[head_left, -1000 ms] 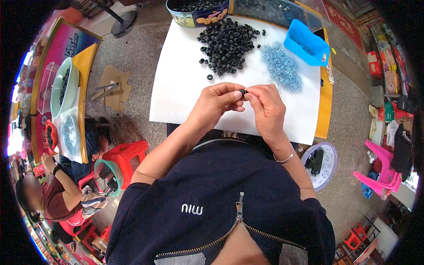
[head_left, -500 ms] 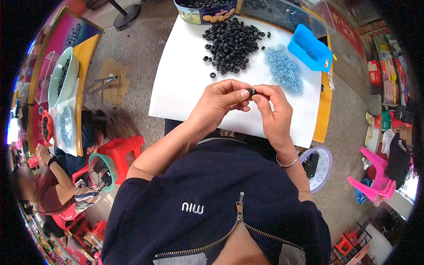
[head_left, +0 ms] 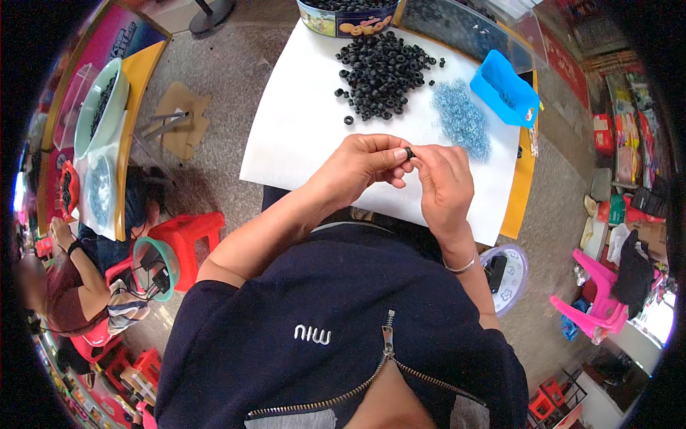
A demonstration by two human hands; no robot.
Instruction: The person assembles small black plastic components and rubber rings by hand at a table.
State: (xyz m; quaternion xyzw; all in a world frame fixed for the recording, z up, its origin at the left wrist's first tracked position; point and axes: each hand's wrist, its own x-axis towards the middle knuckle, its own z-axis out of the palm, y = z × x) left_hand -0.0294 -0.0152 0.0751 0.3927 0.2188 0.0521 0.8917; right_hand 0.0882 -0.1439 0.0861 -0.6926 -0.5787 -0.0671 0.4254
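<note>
Over the near part of the white-covered table (head_left: 286, 154), both hands meet at a small round black piece (head_left: 409, 153). My left hand (head_left: 361, 164) pinches it between thumb and forefinger, its other fingers curled. From the other side, the fingertips of my right hand (head_left: 444, 182) are pressed together against the same piece, partly covering it. Whether they also grip something tiny is hidden. Beyond my hands lies a heap of black ring-shaped pieces (head_left: 379, 75), with one loose ring (head_left: 349, 120) nearer to me. To its right spreads a pile of tiny light-blue pieces (head_left: 461, 118).
A blue plastic tray (head_left: 493, 86) sits at the far right. A printed tin (head_left: 350, 21) of black pieces and a clear bin (head_left: 457, 28) stand at the far edge. At left, another person (head_left: 86, 286) sits by a second table; a red stool (head_left: 189, 243) stands between us.
The view has shifted slightly. My right hand's fingers have drawn closer together at the black piece, which has turned a little and shows less. My left hand still pinches it.
</note>
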